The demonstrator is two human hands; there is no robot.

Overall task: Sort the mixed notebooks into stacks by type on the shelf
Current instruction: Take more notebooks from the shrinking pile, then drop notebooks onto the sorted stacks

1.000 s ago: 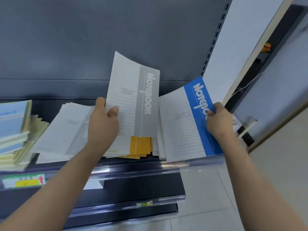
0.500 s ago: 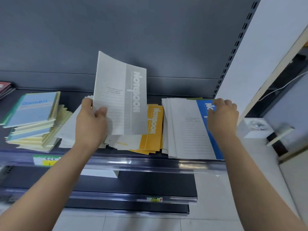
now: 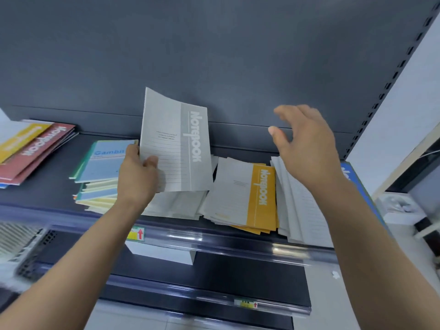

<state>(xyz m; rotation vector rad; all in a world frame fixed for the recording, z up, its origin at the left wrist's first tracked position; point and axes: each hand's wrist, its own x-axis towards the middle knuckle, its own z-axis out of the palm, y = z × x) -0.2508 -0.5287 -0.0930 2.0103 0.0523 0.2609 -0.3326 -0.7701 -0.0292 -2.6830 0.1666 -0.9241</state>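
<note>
My left hand (image 3: pixel 138 175) grips a grey-banded notebook (image 3: pixel 176 144) by its lower left corner and holds it upright above a flat pile of grey notebooks (image 3: pixel 173 206). To the right of that pile lies the yellow-banded notebook stack (image 3: pixel 257 194). Further right sits the blue-banded stack (image 3: pixel 297 206), its blue edge (image 3: pixel 354 184) showing past my forearm. My right hand (image 3: pixel 307 144) hovers open above the blue-banded stack, fingers spread, holding nothing.
A pile of light blue and cream "Gambit" notebooks (image 3: pixel 100 172) stands left of my left hand. Red and yellow notebooks (image 3: pixel 31 148) lie at the far left. The shelf's clear front rail (image 3: pixel 214 239) carries price tags; a white side panel (image 3: pixel 404 96) bounds the right.
My right hand has let go of the blue-banded notebook, now lying on its stack, and has lifted up open. The view has shifted left; my left hand still holds the grey notebook.
</note>
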